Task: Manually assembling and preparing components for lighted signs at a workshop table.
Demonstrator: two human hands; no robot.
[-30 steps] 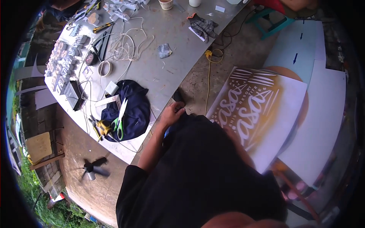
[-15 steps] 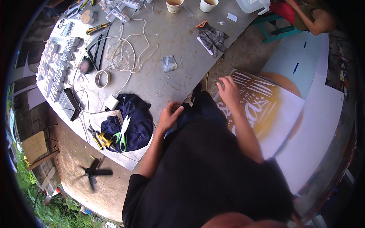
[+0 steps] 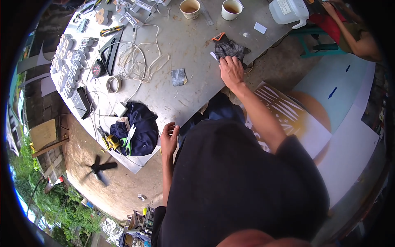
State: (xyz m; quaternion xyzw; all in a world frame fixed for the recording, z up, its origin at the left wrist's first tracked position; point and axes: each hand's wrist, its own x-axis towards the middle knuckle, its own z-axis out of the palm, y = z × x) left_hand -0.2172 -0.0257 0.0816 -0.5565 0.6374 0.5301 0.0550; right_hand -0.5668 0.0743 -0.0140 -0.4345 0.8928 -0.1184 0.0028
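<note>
My right hand (image 3: 231, 72) reaches over the table's right edge onto a dark grey knitted work glove (image 3: 229, 47) with an orange cuff trim. Its bent fingers close on the glove's near part; the thumb is hidden. A sliver of white card (image 3: 213, 55) shows beside the glove. My left hand (image 3: 169, 138) hovers by the near table edge, fingers loosely apart and holding nothing. Left of it lies a bundled navy cloth (image 3: 144, 119), with green-handled scissors (image 3: 128, 144) and a yellow-and-black tool (image 3: 111, 142) beside it.
On the metal table (image 3: 185, 111) are tangled white cable (image 3: 144, 57), a tape roll (image 3: 113, 84), a sandpaper piece (image 3: 178, 77), two paper cups (image 3: 231, 10) and cut letters (image 3: 63, 59). Printed boards (image 3: 304, 123) lie at right. Another person's arm (image 3: 349, 35) is far right; a fan (image 3: 96, 168) spins lower left.
My right hand has moved forward from above the printed board to the glove. The left hand has drawn back slightly from the table edge, and the view has shifted.
</note>
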